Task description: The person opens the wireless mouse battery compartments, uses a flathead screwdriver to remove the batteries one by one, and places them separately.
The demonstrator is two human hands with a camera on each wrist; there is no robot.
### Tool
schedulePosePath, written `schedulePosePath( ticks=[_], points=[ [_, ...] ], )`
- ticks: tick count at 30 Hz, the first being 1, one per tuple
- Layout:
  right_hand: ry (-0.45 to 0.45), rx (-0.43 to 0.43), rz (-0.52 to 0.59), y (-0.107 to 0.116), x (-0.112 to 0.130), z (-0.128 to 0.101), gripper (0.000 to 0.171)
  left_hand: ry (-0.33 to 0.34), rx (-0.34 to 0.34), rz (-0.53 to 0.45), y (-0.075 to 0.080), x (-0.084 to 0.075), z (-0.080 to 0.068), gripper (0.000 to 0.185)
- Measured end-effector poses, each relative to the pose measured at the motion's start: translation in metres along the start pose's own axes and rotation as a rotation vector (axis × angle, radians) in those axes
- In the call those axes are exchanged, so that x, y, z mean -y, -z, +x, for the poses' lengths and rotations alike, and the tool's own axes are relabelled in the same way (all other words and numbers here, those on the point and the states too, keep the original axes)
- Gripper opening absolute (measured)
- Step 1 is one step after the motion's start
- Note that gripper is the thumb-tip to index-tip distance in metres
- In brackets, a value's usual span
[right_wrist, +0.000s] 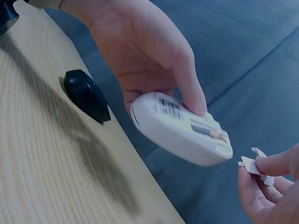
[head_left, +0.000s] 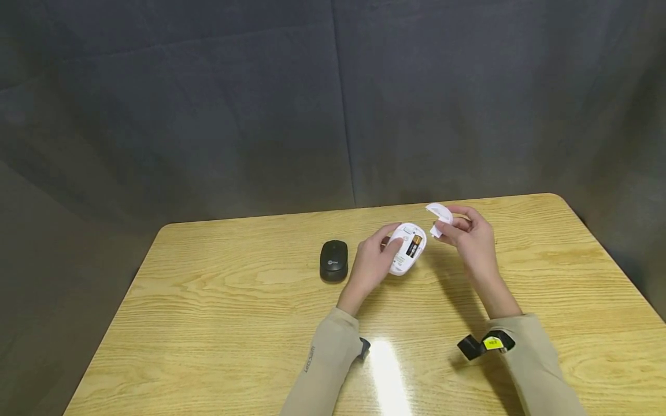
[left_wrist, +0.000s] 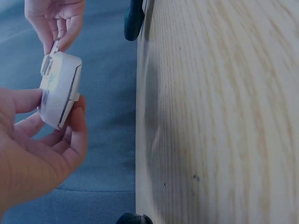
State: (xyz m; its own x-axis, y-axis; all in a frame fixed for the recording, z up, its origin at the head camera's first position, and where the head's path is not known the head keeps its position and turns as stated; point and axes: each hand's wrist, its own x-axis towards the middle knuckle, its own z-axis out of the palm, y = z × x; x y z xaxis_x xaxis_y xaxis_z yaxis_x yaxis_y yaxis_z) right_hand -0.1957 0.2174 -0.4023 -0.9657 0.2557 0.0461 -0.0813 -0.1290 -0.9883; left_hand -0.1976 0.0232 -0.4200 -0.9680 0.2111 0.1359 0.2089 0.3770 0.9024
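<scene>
A white computer mouse (head_left: 399, 261) is turned underside up, its battery compartment uncovered and a black-and-gold battery (head_left: 414, 246) inside. My left hand (head_left: 370, 263) grips the mouse above the table, thumb on the underside and fingers beneath, as the left wrist view shows of the mouse body (left_wrist: 60, 88). Just to the right, my right hand (head_left: 477, 240) pinches the curved white battery cover (head_left: 442, 212) between thumb and fingers. In the right wrist view the cover (right_wrist: 252, 165) is apart from the mouse (right_wrist: 173, 135).
A black mouse (head_left: 333, 261) lies on the wooden table (head_left: 234, 323), left of my left hand. Dark cloth (head_left: 208, 127) hangs behind the table's far edge. A black strap device (head_left: 470, 346) sits at my right cuff.
</scene>
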Motion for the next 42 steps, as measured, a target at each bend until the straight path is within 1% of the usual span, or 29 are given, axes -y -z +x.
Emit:
schedulePosePath(
  ticks=[3,7,10,14,16,20,24,26,31,34,38,42],
  points=[
    [0.009,0.012,-0.076,0.005,-0.002,0.002,0.029,0.011,-0.014,-0.008,-0.001,0.001,0.000,0.037],
    [0.019,0.067,-0.239,0.013,-0.008,0.004,0.035,0.028,-0.034,-0.023,-0.001,0.001,0.000,0.035],
    [0.015,0.112,-0.361,0.018,-0.013,0.006,0.035,0.045,-0.048,-0.039,-0.001,0.000,-0.001,0.034],
    [-0.013,0.148,-0.479,0.023,-0.019,0.007,0.034,0.050,-0.061,-0.058,0.000,0.000,-0.002,0.033],
    [-0.040,0.180,-0.514,0.025,-0.022,0.008,0.034,0.043,-0.065,-0.072,0.000,0.000,-0.002,0.032],
    [-0.098,0.261,-0.536,0.029,-0.027,0.011,0.033,0.026,-0.075,-0.085,-0.001,0.001,-0.002,0.031],
    [-0.118,0.308,-0.552,0.030,-0.030,0.011,0.032,0.011,-0.089,-0.080,-0.002,0.003,-0.001,0.030],
    [-0.115,0.320,-0.586,0.030,-0.031,0.011,0.032,0.008,-0.096,-0.076,-0.002,0.004,-0.002,0.030],
    [-0.084,0.311,-0.713,0.030,-0.032,0.010,0.026,-0.002,-0.110,-0.061,-0.001,0.004,-0.001,0.030],
    [-0.029,0.293,-0.803,0.029,-0.033,0.009,0.022,-0.007,-0.111,-0.064,-0.001,0.002,-0.001,0.029],
    [0.057,0.290,-0.925,0.027,-0.033,0.008,0.019,-0.009,-0.106,-0.074,0.000,0.001,-0.001,0.029],
    [0.119,0.279,-1.005,0.025,-0.032,0.007,0.017,-0.012,-0.102,-0.078,-0.001,0.001,0.000,0.030]
  ],
)
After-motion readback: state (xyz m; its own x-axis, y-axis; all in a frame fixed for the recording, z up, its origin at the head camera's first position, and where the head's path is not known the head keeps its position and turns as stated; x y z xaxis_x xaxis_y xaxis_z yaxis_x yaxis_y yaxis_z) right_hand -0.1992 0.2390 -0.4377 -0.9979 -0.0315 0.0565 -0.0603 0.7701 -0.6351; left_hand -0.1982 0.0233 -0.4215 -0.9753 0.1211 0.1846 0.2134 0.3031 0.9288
